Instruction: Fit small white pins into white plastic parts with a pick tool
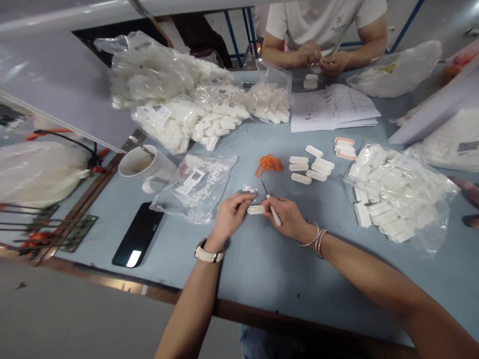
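Observation:
My left hand (232, 215) is closed in a pinch at the left end of a white rectangular plastic part (256, 210). Whatever sits between its fingertips is too small to make out. A slim tool with a white handle (276, 215) and a thin dark shaft is held in my right hand (286, 217), its tip pointing up and left. Fingers of that hand also touch the right end of the white part, which has rows of small details on its face. Tiny white pieces (249, 189) lie just beyond my left fingertips. Behind them is a heap of orange frames (268, 164).
Several white parts (299, 169) lie to the right, beside a bag of white parts (398, 194). On the left are a bag of tiny pieces (204, 184), a mug (144, 167) and a phone (137, 234). Across the table, a person's hands (322, 60) work near paper sheets (329, 109).

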{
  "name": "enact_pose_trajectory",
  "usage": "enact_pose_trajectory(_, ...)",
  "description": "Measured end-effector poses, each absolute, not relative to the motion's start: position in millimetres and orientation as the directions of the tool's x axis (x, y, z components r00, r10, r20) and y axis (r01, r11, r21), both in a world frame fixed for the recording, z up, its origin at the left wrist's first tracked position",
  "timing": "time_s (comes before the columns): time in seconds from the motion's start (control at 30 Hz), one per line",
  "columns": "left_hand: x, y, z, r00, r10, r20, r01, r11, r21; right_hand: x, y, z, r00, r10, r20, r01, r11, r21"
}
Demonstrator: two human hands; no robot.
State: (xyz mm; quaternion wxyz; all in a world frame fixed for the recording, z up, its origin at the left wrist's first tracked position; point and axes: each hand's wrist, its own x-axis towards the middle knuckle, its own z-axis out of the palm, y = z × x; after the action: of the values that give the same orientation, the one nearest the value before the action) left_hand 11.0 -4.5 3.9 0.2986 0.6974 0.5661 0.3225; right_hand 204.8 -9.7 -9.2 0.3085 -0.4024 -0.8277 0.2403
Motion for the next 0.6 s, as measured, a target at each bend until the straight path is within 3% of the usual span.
enact_pose_trajectory(0.13,10.1,-0.1,1.3,0.274,0.950,0.150,0.686,-0.302,0.662,204.9,-9.7,-9.1,-0.490,0.814,0.313,0.516,0.560,-0.648)
enact_pose_trajectory(0.33,9.0,2.8,3.1,0.305,0.939,0.160,0.729,-0.338,0.595,205.3,-9.9,-9.5,-0.488,0.815,0.312,0.518,0.558,-0.649)
enact_pose_trajectory(0.6,8.0,-0.6,3.8,0.201,0.968,0.149,0.729,-0.250,0.638,206.5,-10.2,-7.5,-0.480,0.812,0.332,0.510,0.566,-0.647)
